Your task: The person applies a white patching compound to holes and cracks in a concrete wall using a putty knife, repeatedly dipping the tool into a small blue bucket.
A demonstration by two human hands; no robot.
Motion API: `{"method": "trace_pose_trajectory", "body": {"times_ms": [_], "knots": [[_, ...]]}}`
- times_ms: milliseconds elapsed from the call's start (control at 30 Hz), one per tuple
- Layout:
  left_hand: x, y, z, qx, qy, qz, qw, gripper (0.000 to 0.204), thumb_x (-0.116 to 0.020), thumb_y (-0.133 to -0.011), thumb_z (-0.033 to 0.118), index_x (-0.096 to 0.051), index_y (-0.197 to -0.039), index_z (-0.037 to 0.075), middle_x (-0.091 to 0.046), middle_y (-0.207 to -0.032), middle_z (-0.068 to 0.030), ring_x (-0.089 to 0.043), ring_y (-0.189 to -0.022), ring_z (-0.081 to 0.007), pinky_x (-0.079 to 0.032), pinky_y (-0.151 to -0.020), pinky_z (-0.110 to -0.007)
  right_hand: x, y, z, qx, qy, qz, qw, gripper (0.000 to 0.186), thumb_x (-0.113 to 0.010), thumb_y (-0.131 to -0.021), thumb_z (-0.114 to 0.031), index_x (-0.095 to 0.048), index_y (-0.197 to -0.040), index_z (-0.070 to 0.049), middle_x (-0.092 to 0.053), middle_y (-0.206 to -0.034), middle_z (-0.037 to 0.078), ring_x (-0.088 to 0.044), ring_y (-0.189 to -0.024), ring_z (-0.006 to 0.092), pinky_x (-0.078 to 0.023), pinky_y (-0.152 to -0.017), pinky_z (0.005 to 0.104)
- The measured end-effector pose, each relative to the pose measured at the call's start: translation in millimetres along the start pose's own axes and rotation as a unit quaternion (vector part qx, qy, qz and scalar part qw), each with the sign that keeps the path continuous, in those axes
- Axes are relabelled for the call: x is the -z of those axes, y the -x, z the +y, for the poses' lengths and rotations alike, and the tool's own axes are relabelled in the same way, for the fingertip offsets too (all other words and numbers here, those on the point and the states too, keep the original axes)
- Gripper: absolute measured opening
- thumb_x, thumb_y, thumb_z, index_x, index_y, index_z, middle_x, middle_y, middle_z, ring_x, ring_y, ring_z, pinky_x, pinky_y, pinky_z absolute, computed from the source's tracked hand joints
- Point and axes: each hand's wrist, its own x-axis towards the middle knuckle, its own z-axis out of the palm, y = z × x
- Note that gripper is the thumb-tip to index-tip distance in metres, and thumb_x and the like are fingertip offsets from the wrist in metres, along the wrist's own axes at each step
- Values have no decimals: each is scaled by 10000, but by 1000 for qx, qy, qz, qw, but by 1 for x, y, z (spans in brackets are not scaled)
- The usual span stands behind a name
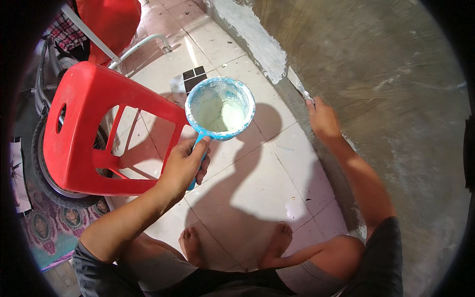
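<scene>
My left hand (pixel 190 163) is closed round the handle of a blue plastic dipper (pixel 220 109), whose bowl has pale white paste inside and dried smears on its rim. My right hand (pixel 321 119) grips a small scraper (pixel 300 84), white with paste, its blade against the low part of the bare cement wall (pixel 371 59). A rough band of white coating (pixel 257 34) runs along the wall's base up from the blade.
A red plastic stool (pixel 74 128) stands at left, before a bicycle wheel (pixel 54 183) and a patterned mat (pixel 54 227). A red chair (pixel 114 24) with white metal legs stands behind. Dark squares (pixel 194 76) lie on the tiled floor (pixel 267 183) beyond the dipper. My bare feet are below.
</scene>
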Motion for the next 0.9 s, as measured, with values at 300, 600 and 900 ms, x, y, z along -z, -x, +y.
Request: {"method": "trace_pose_trajectory", "body": {"times_ms": [300,600,900], "knots": [[0,75,13,32,59,-14,998,370,-563,-991,416,-543,-906,56,-516,-633,-28,-468,-465,-115,-360,-419,-251,-29,-9,6,-49,-25,38,998,355,-427,-1020,-328,-530,-1035,12,-650,-923,313,-630,-894,497,-480,-815,559],[11,81,0,25,20,-30,999,416,-563,-990,435,-552,-916,26,-529,-631,-19,-472,-473,-84,-342,-416,-239,-41,-8,-11,-38,-40,45,997,324,-437,-1021,-307,-514,-1051,6,-648,-931,314,-623,-897,501,-484,-798,555],[14,55,4,7,-38,-65,997,383,-564,-993,403,-561,-926,26,-526,-643,-16,-479,-473,-82,-358,-417,-237,-53,28,-12,-59,-101,70,991,303,-457,-1014,-298,-529,-1095,-15,-656,-942,286,-617,-917,490,-463,-802,563]]}}
